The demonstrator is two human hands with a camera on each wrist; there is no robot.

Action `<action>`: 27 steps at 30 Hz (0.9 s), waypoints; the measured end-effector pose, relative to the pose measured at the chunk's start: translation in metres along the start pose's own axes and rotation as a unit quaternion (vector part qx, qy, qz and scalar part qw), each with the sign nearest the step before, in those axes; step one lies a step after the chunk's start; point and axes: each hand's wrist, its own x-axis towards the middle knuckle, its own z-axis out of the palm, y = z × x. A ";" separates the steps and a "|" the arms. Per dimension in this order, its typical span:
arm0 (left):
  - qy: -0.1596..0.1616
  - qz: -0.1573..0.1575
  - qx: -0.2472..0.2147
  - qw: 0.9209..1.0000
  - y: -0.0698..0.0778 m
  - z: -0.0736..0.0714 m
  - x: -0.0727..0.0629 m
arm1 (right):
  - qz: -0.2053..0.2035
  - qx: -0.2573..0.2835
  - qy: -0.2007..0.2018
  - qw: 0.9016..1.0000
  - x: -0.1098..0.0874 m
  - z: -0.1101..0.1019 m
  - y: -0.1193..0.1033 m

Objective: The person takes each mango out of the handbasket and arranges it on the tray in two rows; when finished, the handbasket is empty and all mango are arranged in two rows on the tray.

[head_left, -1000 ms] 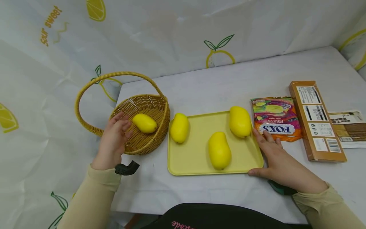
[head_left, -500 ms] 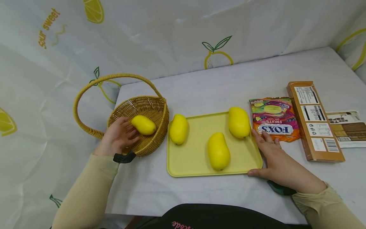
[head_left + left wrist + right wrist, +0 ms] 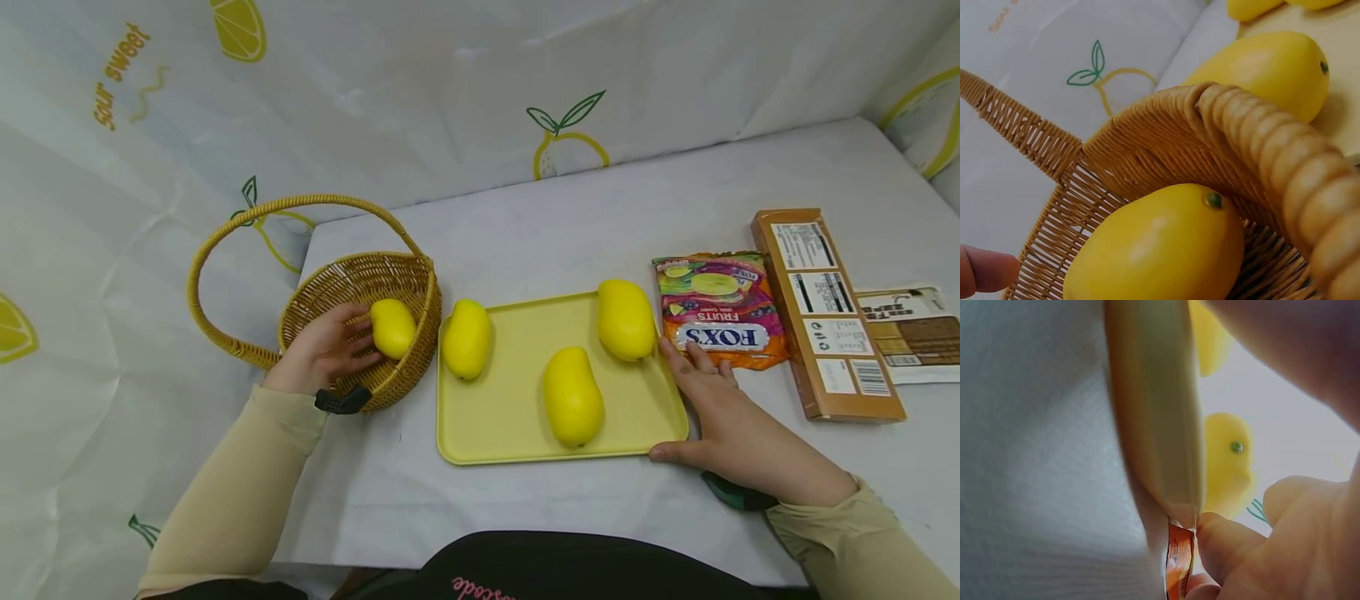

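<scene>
My left hand reaches into the wicker basket on the left, its fingers lying fairly straight against the near side of a yellow mango. In the left wrist view this mango lies on the basket floor, and one fingertip shows at the lower left; the thumb is hidden. My right hand rests spread along the right edge of the pale yellow tray. On the tray lie three more mangoes, a left one, a middle one and a right one.
Beyond the right hand lies a Fox's candy bag, with a long brown box beside it and a flat packet at the far right. The basket's tall handle arches up at the left. A white curtain hangs behind.
My left hand has gone deeper into the basket and moved right against the mango, which has shifted right and turned more upright in view. The right hand stays at the tray edge.
</scene>
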 end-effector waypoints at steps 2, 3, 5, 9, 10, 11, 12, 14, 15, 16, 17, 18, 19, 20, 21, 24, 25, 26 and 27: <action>-0.004 0.006 0.013 1.000 0.000 0.002 0.000 | -0.001 0.001 0.000 1.000 -0.001 0.000 0.000; -0.008 0.010 0.021 1.000 0.000 0.002 0.000 | -0.001 0.001 0.000 1.000 -0.001 0.000 0.000; -0.015 0.019 0.039 0.999 0.000 0.004 0.000 | -0.003 0.000 0.002 1.000 -0.001 -0.001 0.000; -0.027 0.032 0.075 0.996 -0.001 0.006 0.000 | -0.008 -0.002 0.004 1.000 -0.001 -0.001 -0.001; -0.028 0.034 0.085 0.995 -0.002 0.007 0.001 | -0.008 -0.003 0.004 1.000 -0.001 -0.002 -0.001; -0.027 0.035 0.091 0.995 -0.002 0.008 0.001 | -0.009 -0.003 0.004 1.000 -0.001 -0.002 -0.001; -0.028 0.037 0.099 0.994 -0.003 0.008 0.002 | -0.008 -0.003 0.003 1.000 -0.001 -0.002 -0.001; -0.029 0.041 0.117 0.992 -0.004 0.010 0.003 | -0.006 -0.003 0.001 1.000 0.000 -0.002 -0.001; -0.032 0.043 0.127 0.990 -0.004 0.010 0.004 | -0.004 -0.002 0.000 1.000 0.000 -0.002 -0.001; -0.034 0.046 0.138 0.989 -0.005 0.011 0.004 | 0.000 -0.002 -0.002 1.000 0.000 -0.003 -0.001; -0.034 0.050 0.149 0.987 -0.005 0.013 0.005 | 0.002 -0.002 -0.003 1.000 0.000 -0.003 -0.002; -0.035 0.056 0.163 0.984 -0.006 0.014 0.004 | 0.003 -0.002 -0.004 1.000 0.001 -0.003 -0.001; -0.033 0.061 0.176 0.982 -0.006 0.015 0.004 | 0.005 -0.001 -0.005 1.000 0.001 -0.003 -0.001; -0.031 0.067 0.187 0.980 -0.007 0.016 0.004 | 0.008 -0.002 -0.006 1.000 0.001 -0.003 -0.001; -0.028 0.072 0.195 0.978 -0.007 0.017 0.004 | 0.008 -0.001 -0.007 1.000 0.002 -0.003 -0.001; -0.013 0.086 0.215 0.973 -0.008 0.019 0.004 | 0.006 0.004 -0.008 1.000 0.002 -0.004 -0.001; -0.007 0.090 0.220 0.971 -0.008 0.019 0.003 | 0.008 0.006 -0.009 1.000 0.002 -0.004 -0.001; -0.001 0.095 0.222 0.970 -0.008 0.020 0.003 | 0.009 0.008 -0.010 1.000 0.002 -0.003 0.000; 0.005 0.100 0.225 0.969 -0.008 0.021 0.003 | 0.007 0.010 -0.009 1.000 0.002 -0.003 0.000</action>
